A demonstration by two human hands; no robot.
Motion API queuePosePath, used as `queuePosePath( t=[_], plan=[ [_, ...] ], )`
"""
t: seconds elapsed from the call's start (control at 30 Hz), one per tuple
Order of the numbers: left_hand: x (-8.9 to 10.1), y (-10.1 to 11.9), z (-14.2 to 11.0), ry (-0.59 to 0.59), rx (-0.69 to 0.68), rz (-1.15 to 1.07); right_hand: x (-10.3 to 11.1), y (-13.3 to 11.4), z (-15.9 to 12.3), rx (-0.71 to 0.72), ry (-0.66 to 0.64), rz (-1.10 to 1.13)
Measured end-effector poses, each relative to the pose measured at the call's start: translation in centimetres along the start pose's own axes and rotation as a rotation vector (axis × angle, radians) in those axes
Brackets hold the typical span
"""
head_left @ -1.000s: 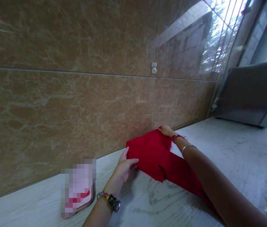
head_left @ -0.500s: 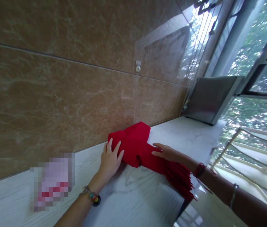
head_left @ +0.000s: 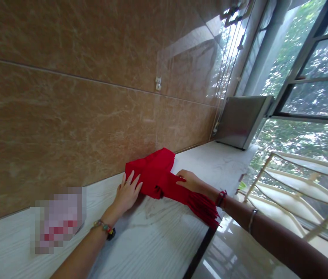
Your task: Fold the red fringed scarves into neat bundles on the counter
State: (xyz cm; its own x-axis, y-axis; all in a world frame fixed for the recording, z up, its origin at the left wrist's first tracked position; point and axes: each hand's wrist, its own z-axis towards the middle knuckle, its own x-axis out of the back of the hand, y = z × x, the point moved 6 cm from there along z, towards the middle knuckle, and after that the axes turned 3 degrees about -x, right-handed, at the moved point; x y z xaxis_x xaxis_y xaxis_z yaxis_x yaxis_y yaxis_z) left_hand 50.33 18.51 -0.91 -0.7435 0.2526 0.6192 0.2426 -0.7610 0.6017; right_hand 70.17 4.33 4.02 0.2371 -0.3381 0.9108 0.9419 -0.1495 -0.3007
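Note:
A red scarf (head_left: 152, 174) lies folded and overlapped on the white countertop (head_left: 152, 240), one part of it reaching the tiled wall. Its fringed end (head_left: 203, 207) points right toward the counter's front edge. My left hand (head_left: 127, 193) rests flat on the scarf's left part, fingers spread, a ring on one finger. On the strip leading to the fringe, my right hand (head_left: 191, 181) has its fingers curled at the scarf's upper edge. The wrist and forearm pass over the fringe and hide part of it.
A pixelated pinkish object (head_left: 60, 219) lies on the counter at left. Brown marbled tiles (head_left: 94, 128) rise behind. A grey metal box-like appliance (head_left: 239, 122) stands at the far end by the windows. A cream tiered rack (head_left: 294, 193) stands right, beyond the counter edge.
The view has shifted, so everything sits farther left. My right hand's fingers have drawn closer together on the scarf. My left hand stays flat on it.

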Motion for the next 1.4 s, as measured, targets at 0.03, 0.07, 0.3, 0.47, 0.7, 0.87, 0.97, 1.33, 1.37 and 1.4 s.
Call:
queuePosePath(
  t=[0.03, 0.07, 0.3, 0.47, 0.7, 0.87, 0.97, 1.33, 1.37, 1.4],
  plan=[
    [0.0, 0.1, 0.0, -0.023, 0.005, 0.084, 0.0, 0.1, 0.1, -0.010, -0.003, 0.025],
    [0.0, 0.3, 0.0, -0.052, 0.016, 0.185, 0.0, 0.4, 0.1, -0.015, -0.010, 0.057],
    [0.0, 1.2, -0.3, -0.201, 0.081, 0.552, -0.3, 3.5, -0.4, -0.046, -0.394, 0.362],
    [0.1, 1.5, -0.4, -0.216, 0.094, 0.539, 2.1, 4.1, -0.7, -0.171, -0.442, 0.633],
    [0.0, 1.2, -0.3, -0.200, 0.077, 0.549, 2.0, 6.2, -0.3, -0.211, -0.397, 0.263],
    [0.0, 1.3, -0.3, -0.190, 0.069, 0.567, 0.6, 6.4, -2.0, -0.155, -0.244, 0.019],
    [0.1, 1.4, -0.3, -0.191, 0.066, 0.572, -0.4, 4.8, -4.3, -0.072, -0.187, -0.003],
    [0.0, 1.5, -0.3, -0.184, 0.065, 0.617, -1.6, 3.3, -7.5, 0.192, 0.071, -0.367],
    [0.0, 1.5, -0.3, -0.185, 0.066, 0.618, -1.4, 3.5, -7.6, 0.223, 0.078, -0.388],
    [0.0, 1.5, -0.3, -0.186, 0.068, 0.617, -1.1, 3.7, -7.7, 0.248, 0.083, -0.407]
  ],
)
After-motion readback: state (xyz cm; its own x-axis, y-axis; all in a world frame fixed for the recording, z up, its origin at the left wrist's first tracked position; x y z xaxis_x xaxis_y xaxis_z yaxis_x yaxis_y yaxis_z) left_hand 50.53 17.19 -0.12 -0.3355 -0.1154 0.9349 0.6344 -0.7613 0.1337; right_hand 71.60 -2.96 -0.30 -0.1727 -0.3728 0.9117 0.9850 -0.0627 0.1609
